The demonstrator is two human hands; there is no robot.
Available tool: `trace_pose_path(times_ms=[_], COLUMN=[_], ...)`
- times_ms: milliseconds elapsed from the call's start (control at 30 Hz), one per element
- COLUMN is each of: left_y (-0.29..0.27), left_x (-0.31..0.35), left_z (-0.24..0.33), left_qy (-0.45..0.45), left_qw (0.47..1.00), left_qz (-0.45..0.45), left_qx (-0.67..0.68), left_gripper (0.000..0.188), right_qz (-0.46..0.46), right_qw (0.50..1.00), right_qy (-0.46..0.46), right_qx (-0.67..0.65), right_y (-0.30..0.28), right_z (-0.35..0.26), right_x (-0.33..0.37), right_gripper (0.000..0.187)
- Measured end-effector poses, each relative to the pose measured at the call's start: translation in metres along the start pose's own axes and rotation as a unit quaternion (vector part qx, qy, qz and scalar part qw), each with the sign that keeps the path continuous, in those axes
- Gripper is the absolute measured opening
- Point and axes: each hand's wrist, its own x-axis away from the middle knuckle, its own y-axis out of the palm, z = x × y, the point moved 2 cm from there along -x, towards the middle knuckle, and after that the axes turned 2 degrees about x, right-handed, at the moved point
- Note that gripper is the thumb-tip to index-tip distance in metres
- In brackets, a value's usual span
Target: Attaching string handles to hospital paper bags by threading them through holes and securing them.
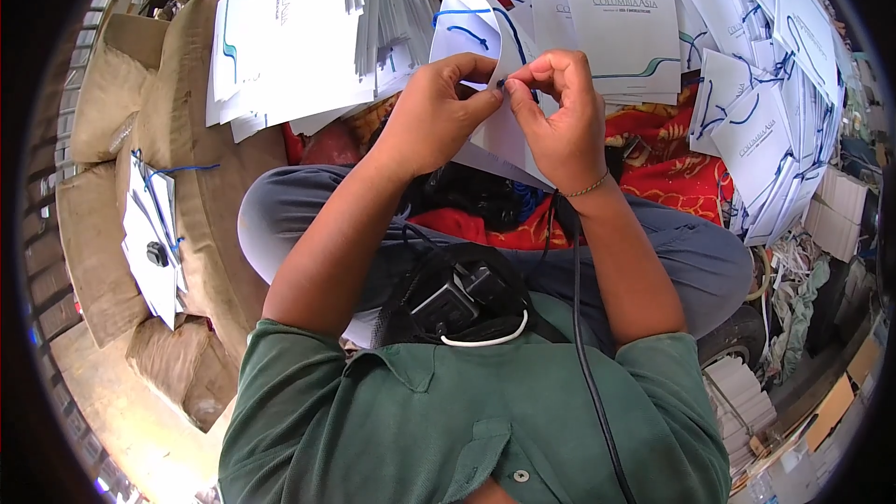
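Observation:
In front of me a white paper bag stands tilted above my crossed legs. A blue cord runs along its top, and a short piece lies across its face. My left hand pinches at the bag's edge, with thumb and forefinger on a dark blue bit of cord. From the other side my right hand meets it, its thumb and fingertips closed on the same cord. Both hands nearly touch there. Whether the cord is knotted cannot be made out under the fingertips.
White bags lie in a large stack at the far left and another stack straight ahead. Corded bags heap at the right. A brown sofa stands left, bearing more bags. Beneath is a red patterned cloth; a black cable hangs before me.

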Motion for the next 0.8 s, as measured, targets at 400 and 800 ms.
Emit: trace_pose_path(times_ms=[400,800], left_y=[-0.001,0.000], left_x=[0.002,-0.001], left_z=[0.005,-0.006], left_qy=[-0.047,-0.022], left_qw=[0.995,0.999], left_qz=[-0.019,0.014], left_qx=[0.088,0.025], left_gripper=[0.031,0.028], right_qz=[-0.008,-0.033], right_qw=[0.993,0.999], right_qy=[-0.065,0.006], right_qx=[0.103,0.026], right_y=[-0.004,0.003], right_z=[-0.010,-0.003], right_x=[-0.002,0.002], right_gripper=[0.033,0.031])
